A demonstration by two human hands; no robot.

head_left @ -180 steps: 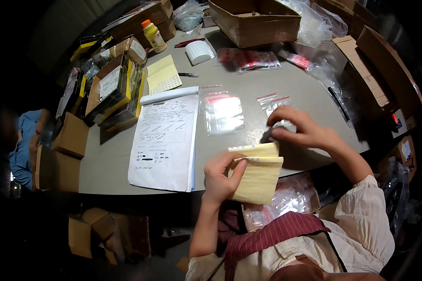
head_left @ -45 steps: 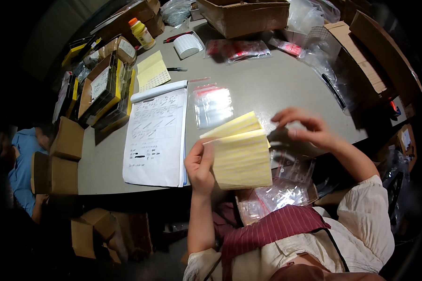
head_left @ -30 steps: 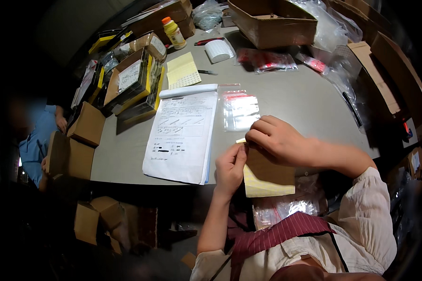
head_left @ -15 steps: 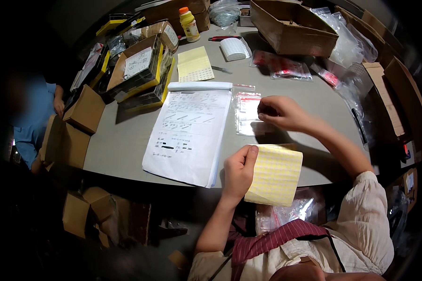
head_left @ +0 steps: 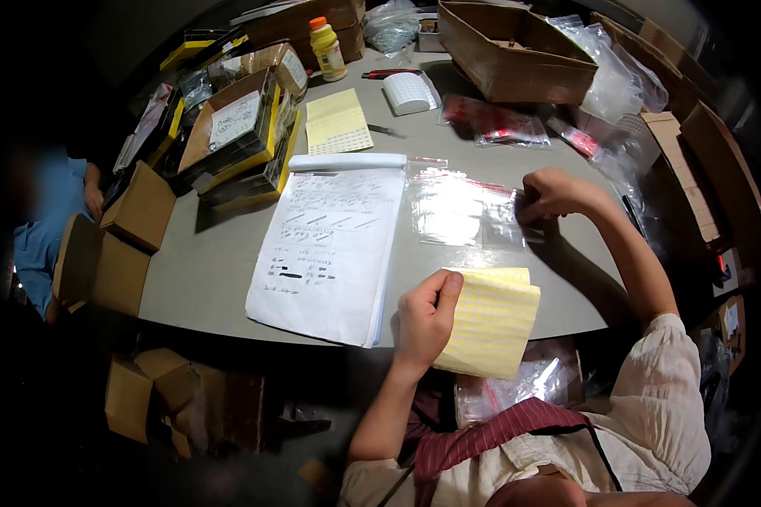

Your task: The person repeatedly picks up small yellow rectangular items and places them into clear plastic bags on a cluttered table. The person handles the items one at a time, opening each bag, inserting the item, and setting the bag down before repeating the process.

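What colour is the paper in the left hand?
The paper in the left hand is pale yellow with faint lighter rows; head view shows it best.

Clear lap bags [head_left: 551,378] partly hidden behind the yellow paper [head_left: 495,329]

Just left of the left hand [head_left: 427,319], I see a notepad [head_left: 330,253] with a handwritten page lying on the grey bench [head_left: 199,291]. Beyond it, further left, I make out stacked black-and-yellow boxes [head_left: 228,166], the top one holding a paper slip [head_left: 235,120]. Well ahead of both hands stands a yellow bottle [head_left: 330,57] with an orange cap. A big open carton [head_left: 524,80] sits ahead of the right hand [head_left: 556,194], with clear plastic [head_left: 609,84] heaped beside it. Far left of the hands, I have a person in blue [head_left: 46,245] near an open cardboard box [head_left: 125,272].
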